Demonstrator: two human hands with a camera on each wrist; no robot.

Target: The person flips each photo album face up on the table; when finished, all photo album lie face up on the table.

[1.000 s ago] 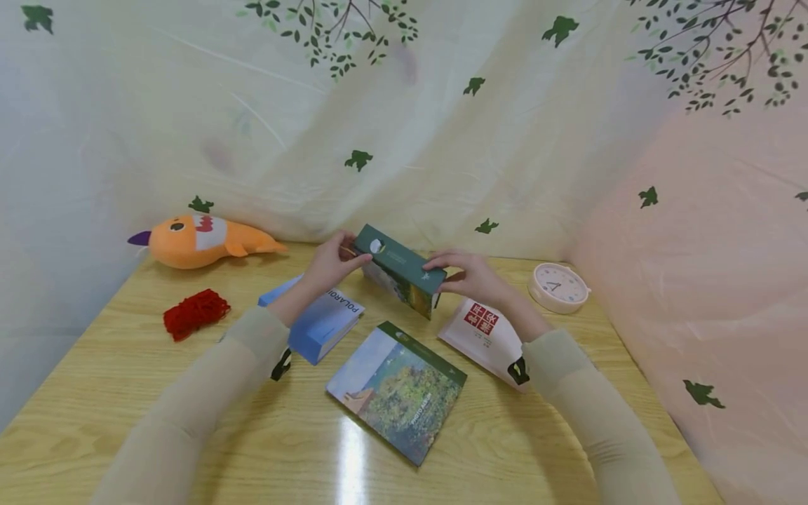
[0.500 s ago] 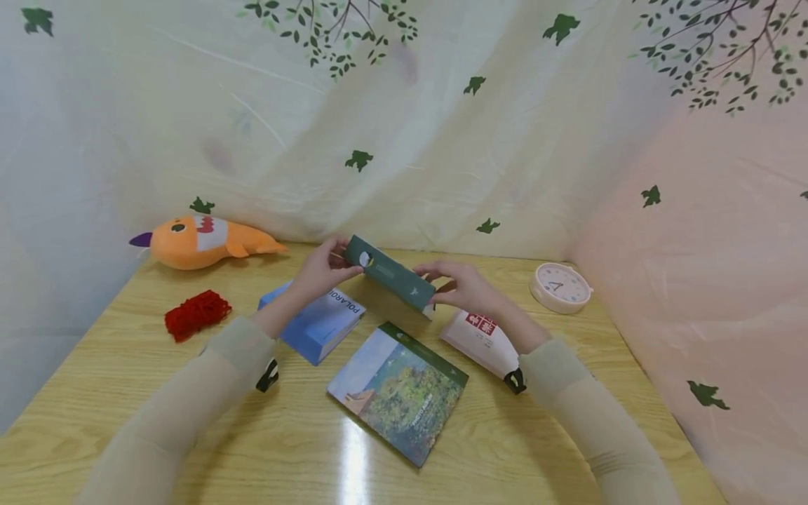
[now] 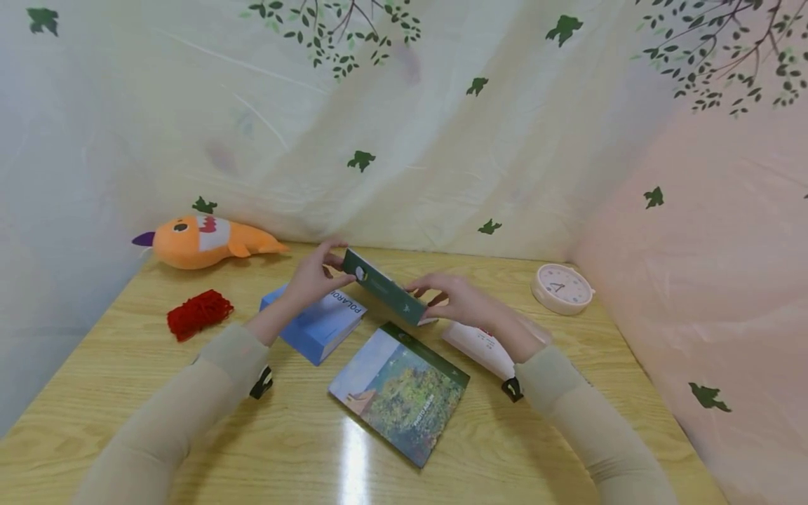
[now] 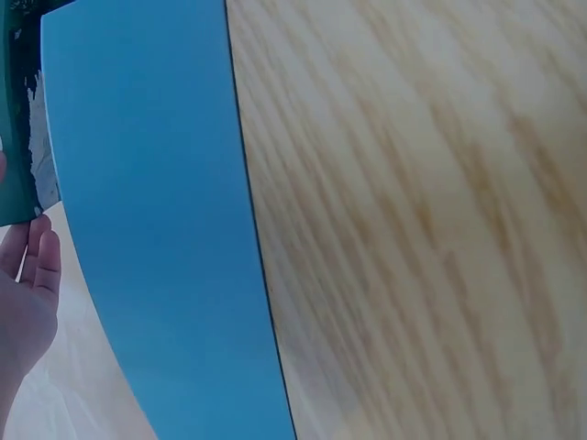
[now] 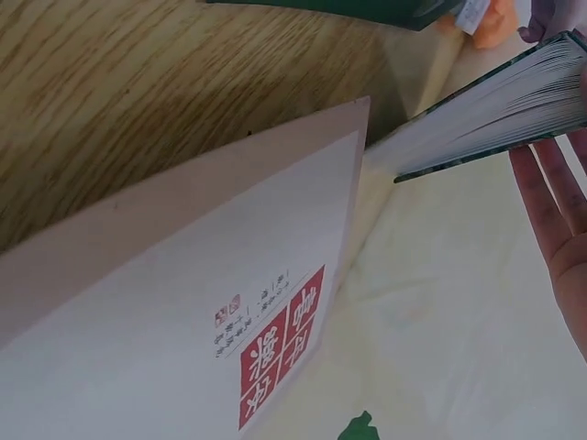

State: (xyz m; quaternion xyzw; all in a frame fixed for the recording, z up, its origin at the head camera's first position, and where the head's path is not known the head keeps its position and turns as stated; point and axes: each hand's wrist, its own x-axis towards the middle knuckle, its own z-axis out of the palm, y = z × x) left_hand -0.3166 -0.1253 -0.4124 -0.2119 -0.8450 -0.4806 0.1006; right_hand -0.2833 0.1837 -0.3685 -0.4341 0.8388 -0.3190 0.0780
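Observation:
In the head view, a thick book [image 3: 382, 287] with a dark green spine is held tilted above the back of the table, spine toward me. My left hand [image 3: 312, 273] grips its left end, thumb on the spine side. At the other end, my right hand [image 3: 462, 300] holds it between thumb and fingers. The right wrist view shows the white page edges of the book [image 5: 500, 110], with fingers of my right hand [image 5: 564, 252] against its cover. Another picture-covered book [image 3: 400, 396] with a matching green band lies flat in front.
A blue POLAROID box [image 3: 322, 322] lies below my left arm. Beneath my right hand is a pale flat item [image 3: 481, 346] with red character squares. An orange plush toy [image 3: 205, 242], red yarn [image 3: 199, 314] and a pink clock [image 3: 562, 288] stand around the wooden table [image 3: 284, 449].
Both hands have brought the book lower and slightly left. It has tipped so that its picture cover, seen earlier below the spine, is out of sight in the head view.

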